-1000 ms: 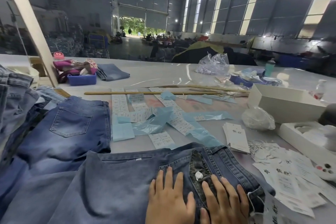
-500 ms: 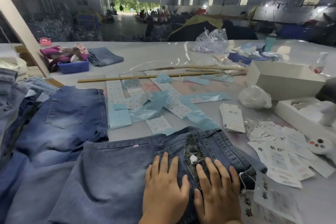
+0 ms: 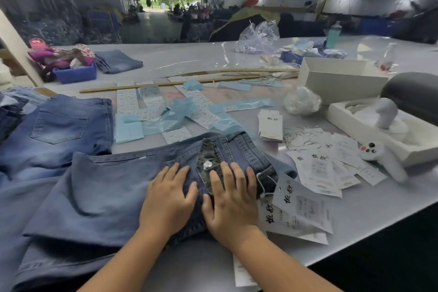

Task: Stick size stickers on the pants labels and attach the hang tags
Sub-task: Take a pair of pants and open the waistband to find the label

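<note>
- A folded pair of jeans [image 3: 113, 187] is laid at the near edge of the grey table [image 3: 355, 211], its open waistband [image 3: 239, 147] turned toward the right.
- The left hand [image 3: 169, 199] is pressed flat on the denim, fingers straight, nothing gripped.
- The right hand [image 3: 231, 199] is laid flat just beside it over the fly, fingers spread, nothing held.
- Hang tags [image 3: 301, 208] are seen touching the waistband's right end.
- Size sticker sheets [image 3: 176, 135] are spread beyond the jeans.
- More jeans [image 3: 59, 125] are stacked at left.
</note>
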{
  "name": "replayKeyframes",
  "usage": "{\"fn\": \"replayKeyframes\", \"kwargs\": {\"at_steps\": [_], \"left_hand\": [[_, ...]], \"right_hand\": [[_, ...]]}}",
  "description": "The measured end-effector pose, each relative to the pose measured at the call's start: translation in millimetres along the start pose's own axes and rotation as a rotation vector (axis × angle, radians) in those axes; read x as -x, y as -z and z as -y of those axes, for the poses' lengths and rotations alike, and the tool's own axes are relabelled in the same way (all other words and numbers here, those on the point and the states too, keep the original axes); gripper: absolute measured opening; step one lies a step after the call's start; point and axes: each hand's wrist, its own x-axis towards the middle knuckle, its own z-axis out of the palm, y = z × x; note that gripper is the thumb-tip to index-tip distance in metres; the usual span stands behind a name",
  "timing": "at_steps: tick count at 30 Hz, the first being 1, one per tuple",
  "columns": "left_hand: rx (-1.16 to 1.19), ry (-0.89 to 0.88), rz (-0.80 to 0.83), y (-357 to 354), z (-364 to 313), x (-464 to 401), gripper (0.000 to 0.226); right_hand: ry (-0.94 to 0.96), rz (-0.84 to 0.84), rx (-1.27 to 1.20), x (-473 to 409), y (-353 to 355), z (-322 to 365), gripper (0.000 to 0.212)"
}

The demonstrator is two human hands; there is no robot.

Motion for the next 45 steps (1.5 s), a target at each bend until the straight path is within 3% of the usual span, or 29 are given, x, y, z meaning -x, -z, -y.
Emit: {"fn": "replayKeyframes", "kwargs": {"at_steps": [5,9,13,15,17,18,20,22,23,28,33,41,45], "left_hand": [[0.040,0.045,-0.017,10,-7,-3,0.046],[0.365,0.103,-0.128,23,-40,-7,0.007],[0.616,-0.035,-0.040,24,-92,0,0.013],[0.558,-0.159,0.020,20,-110,4,0.019],[0.348,-0.269,0.088,15,-117,3,0.033],[0.231,-0.312,0.104,12,-119,1,0.040],[0.110,-0.317,0.100,9,-123,-1,0.047],[0.041,-0.288,0.050,5,-127,-1,0.044],[0.012,-0.279,0.019,3,-129,0,0.039],[0.052,-0.268,-0.041,-3,-130,4,0.022],[0.284,-0.245,0.098,2,-118,0,0.007],[0.687,-0.074,0.282,9,-99,-1,0.014],[0.899,-0.030,0.306,12,-93,1,0.015]], "right_hand": [[-0.006,0.057,-0.188,-8,23,-2,0.047],[-0.054,-0.103,-0.555,-9,37,-13,0.030],[-0.145,-0.332,-0.788,-12,57,-28,0.024],[-0.182,-0.456,-0.746,-14,67,-47,0.028],[-0.279,-0.509,-0.629,-14,71,-71,0.036],[-0.357,-0.457,-0.597,-13,72,-83,0.039],[-0.501,-0.189,-0.606,-10,70,-100,0.040],[-0.559,0.045,-0.614,-4,63,-109,0.032],[-0.559,0.081,-0.599,-1,61,-110,0.024],[-0.522,0.125,-0.603,8,59,-108,0.015],[-0.506,0.047,-0.597,4,65,-98,0.016],[-0.487,-0.053,-0.641,-5,69,-81,0.018],[-0.498,-0.053,-0.607,-8,67,-70,0.038]]}}
